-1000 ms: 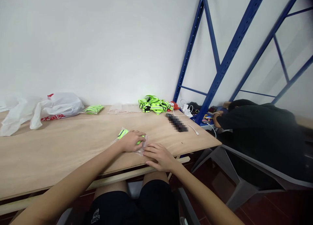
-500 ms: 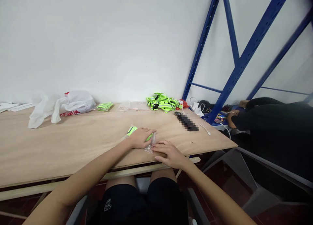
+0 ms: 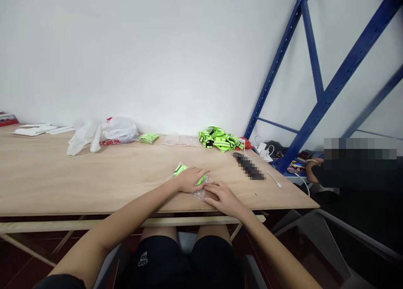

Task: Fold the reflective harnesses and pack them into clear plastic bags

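Observation:
A clear plastic bag [image 3: 199, 193] with a folded neon yellow-green reflective item [image 3: 180, 168] inside lies near the table's front edge. My left hand [image 3: 189, 180] rests flat over the middle of the bag, fingers stretched to the right, and hides much of the contents. At the bag's right end, my right hand [image 3: 224, 199] touches the clear edge with its fingertips. Its thumb is apart from the fingers, and the two hands nearly meet there.
Along the wall are a white plastic bag [image 3: 121, 129], another green packet [image 3: 147, 138], flat clear bags [image 3: 182, 140] and a heap of reflective straps [image 3: 218, 139]. A blurred black object [image 3: 252, 168] and a white cable [image 3: 274, 179] lie right. Beyond the blue rack [image 3: 327, 94] sits a person [image 3: 362, 196].
The camera view has shifted, so the scene sits further right. My right fingers have moved slightly closer to my left hand at the bag's end; the left stays on the bag.

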Available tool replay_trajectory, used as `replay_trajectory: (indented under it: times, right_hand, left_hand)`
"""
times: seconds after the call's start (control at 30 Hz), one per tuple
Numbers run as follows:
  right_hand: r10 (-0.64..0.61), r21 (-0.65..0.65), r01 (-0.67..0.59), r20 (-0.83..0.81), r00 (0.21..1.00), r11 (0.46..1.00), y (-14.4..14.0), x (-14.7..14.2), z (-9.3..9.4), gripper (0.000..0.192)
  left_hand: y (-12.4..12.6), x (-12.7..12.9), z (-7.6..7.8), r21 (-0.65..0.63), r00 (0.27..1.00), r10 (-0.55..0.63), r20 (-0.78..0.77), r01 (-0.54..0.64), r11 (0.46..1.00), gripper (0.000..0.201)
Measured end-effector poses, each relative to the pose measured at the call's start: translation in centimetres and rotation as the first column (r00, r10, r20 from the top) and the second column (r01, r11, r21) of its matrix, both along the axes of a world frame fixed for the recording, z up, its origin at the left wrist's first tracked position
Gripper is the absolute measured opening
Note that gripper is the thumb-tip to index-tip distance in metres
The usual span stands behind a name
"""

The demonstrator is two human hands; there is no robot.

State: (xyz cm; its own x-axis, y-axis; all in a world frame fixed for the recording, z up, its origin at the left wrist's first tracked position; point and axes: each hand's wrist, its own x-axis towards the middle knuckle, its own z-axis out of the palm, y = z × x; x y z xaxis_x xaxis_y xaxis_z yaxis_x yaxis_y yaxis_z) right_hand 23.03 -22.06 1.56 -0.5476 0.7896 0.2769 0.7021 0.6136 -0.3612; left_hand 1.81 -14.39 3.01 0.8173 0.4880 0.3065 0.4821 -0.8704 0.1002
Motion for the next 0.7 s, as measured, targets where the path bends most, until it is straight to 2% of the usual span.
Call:
replay_trajectory:
  times: [0.1,0.17,0.27,0.43,0.5,0.63,0.7]
  right_hand:
    - [-0.018,-0.043,0.014,-0.106,0.994,0.999,0.7,0.6,-0.7,0.041]
    - [-0.062,-0.065,0.052,-0.173,0.983,0.997,1.2,1.1,-1.3,0.044]
    - [-0.128,-0.091,0.111,-0.222,0.966,0.990,1.6,1.7,-2.1,0.049]
    - [-0.124,-0.108,0.099,-0.251,0.960,0.989,1.7,1.7,-2.3,0.048]
    - [-0.131,-0.107,0.106,-0.260,0.957,0.989,1.6,1.6,-2.2,0.048]
    - [-0.133,-0.093,0.112,-0.269,0.954,0.989,1.6,1.5,-2.1,0.046]
    - [-0.136,-0.091,0.115,-0.266,0.954,0.989,1.5,1.5,-2.0,0.044]
  left_hand:
    - [-0.8,-0.2,0.5,0.063,0.993,0.114,-0.038,-0.112,0.992,0.049]
    - [-1.3,-1.1,0.8,0.071,0.984,0.159,-0.077,-0.154,0.986,0.040]
    - [-1.8,-3.9,1.3,0.032,0.980,0.152,-0.130,-0.149,0.988,0.036]
    - [-1.1,-9.0,2.0,-0.081,0.942,0.322,-0.093,-0.329,0.941,0.023]
    - [-0.2,-9.9,2.3,-0.082,0.927,0.369,-0.066,-0.374,0.924,0.033]
    - [2.3,-9.8,2.5,-0.099,0.925,0.368,-0.093,-0.376,0.921,0.093]
    - [3.6,-9.5,2.4,-0.176,0.933,0.327,-0.148,-0.351,0.920,0.098]
